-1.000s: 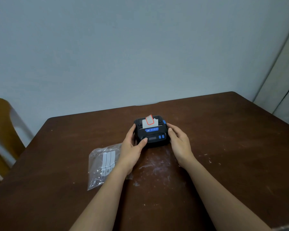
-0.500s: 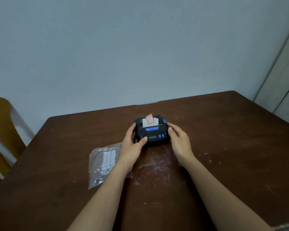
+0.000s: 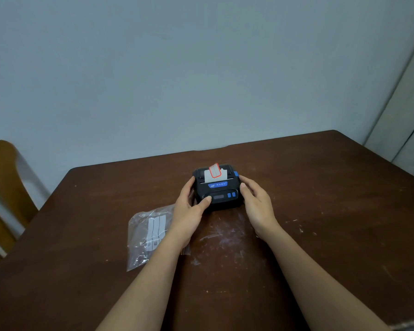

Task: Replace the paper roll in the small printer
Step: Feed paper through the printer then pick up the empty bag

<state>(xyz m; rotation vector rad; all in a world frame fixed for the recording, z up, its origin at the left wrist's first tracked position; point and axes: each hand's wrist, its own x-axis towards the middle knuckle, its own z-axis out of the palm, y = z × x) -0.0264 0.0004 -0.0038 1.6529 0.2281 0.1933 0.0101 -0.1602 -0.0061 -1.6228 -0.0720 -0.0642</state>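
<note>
Printer [image 3: 219, 189] unmoved, blue label unreadable.

A small black printer [image 3: 217, 187] with blue buttons is set on the dark brown worktop [image 3: 332, 211] and is clasped on both sides by the left hand [image 3: 189, 209] and the right hand [image 3: 256, 204]. A red-edged label [image 3: 214, 171] is seen standing out of its top slot. A clear plastic bag [image 3: 148, 235] is laid to the left, partly under the left forearm. A wooden chair [image 3: 3, 187] is seen at the far left.
</note>
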